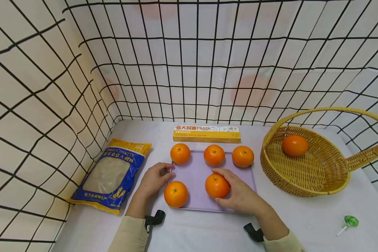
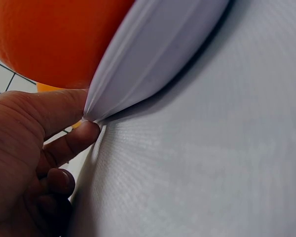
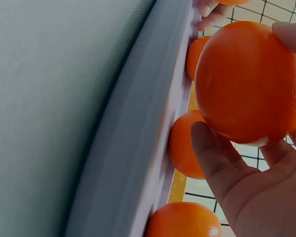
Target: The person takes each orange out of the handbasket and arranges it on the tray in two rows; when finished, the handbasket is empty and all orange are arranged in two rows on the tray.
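My right hand (image 1: 242, 191) grips an orange (image 1: 217, 186) over the front right part of a lilac tray (image 1: 193, 175). In the right wrist view, that orange (image 3: 249, 81) sits between the thumb and several fingers. At the tray's left side, my left hand (image 1: 155, 178) pinches the rim, as the tray edge (image 2: 133, 64) in the left wrist view shows. Just in front of this hand lies another orange (image 1: 175, 194) at the tray's front left corner. Along the back of the tray stand three more: a left orange (image 1: 180, 154), a middle orange (image 1: 214, 155) and a right orange (image 1: 243, 156).
A wicker basket (image 1: 305, 189) with a tall handle stands at the right, one orange fruit (image 1: 294, 145) inside. Behind the tray lies a yellow pasta box (image 1: 206, 134). A blue and yellow pasta bag (image 1: 110, 175) is at left, a green lollipop (image 1: 351, 221) at right. Black wire grid (image 1: 189, 75) encloses the table.
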{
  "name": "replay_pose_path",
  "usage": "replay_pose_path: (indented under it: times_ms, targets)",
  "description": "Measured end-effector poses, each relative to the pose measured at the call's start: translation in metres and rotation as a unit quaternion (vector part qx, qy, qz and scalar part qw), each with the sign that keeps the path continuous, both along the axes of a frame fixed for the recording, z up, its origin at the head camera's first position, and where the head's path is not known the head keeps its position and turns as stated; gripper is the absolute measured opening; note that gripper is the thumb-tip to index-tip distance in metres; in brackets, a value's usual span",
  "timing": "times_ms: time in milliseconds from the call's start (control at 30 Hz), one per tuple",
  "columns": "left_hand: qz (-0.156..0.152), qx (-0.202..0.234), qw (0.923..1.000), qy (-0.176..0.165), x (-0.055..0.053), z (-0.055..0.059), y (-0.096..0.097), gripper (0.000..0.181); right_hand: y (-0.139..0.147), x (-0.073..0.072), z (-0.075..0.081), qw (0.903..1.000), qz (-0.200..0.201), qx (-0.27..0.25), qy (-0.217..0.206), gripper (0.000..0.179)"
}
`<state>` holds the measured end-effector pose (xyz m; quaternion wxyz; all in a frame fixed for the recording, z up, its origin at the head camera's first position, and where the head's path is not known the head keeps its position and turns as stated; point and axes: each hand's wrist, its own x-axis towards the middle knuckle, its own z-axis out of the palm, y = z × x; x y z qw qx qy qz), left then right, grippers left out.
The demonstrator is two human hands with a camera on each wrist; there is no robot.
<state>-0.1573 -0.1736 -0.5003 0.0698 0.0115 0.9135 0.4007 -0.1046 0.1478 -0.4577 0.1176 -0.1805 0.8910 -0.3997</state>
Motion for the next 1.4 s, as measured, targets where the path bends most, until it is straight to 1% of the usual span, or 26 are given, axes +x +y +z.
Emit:
replay_pose_path:
  times_ms: [200, 300, 467, 700, 833, 1000, 1200, 1400]
  targets:
    - [-0.002, 0.004, 1.0000, 0.004, 0.0000, 0.0002, -0.0002, 0.025, -0.0010, 0.0015, -0.0020, 1.0000, -0.005, 0.007, -0.004, 0.087]
    - [-0.001, 0.005, 1.0000, 0.004, 0.0002, 0.0006, -0.0003, 0.026, -0.0017, 0.0020, -0.0021, 1.0000, -0.001, 0.005, -0.008, 0.086]
    - [-0.002, 0.004, 1.0000, 0.005, 0.0004, 0.0004, -0.0001, 0.026, -0.0032, 0.0015, -0.0037, 0.9998, 0.018, 0.004, -0.009, 0.083]
    - [-0.002, -0.001, 1.0000, 0.008, 0.0001, 0.0001, -0.0001, 0.026, -0.0049, 0.0027, -0.0051, 0.9988, 0.047, -0.014, -0.004, 0.076]
    - [-0.002, -0.001, 1.0000, 0.009, -0.0001, 0.0004, -0.0004, 0.026, -0.0051, 0.0038, -0.0068, 0.9981, 0.061, -0.007, 0.008, 0.075]
    - [-0.001, -0.002, 0.9999, 0.010, -0.0001, 0.0004, 0.0001, 0.026, -0.0054, 0.0042, -0.0070, 0.9971, 0.076, -0.002, -0.003, 0.076]
    - [-0.001, -0.001, 0.9999, 0.010, -0.0002, -0.0005, 0.0003, 0.026, -0.0049, 0.0037, -0.0086, 0.9962, 0.086, 0.008, 0.006, 0.078]
    - [-0.003, 0.000, 0.9999, 0.012, -0.0008, -0.0019, 0.0000, 0.026, -0.0048, 0.0041, -0.0084, 0.9963, 0.084, 0.004, -0.022, 0.081]
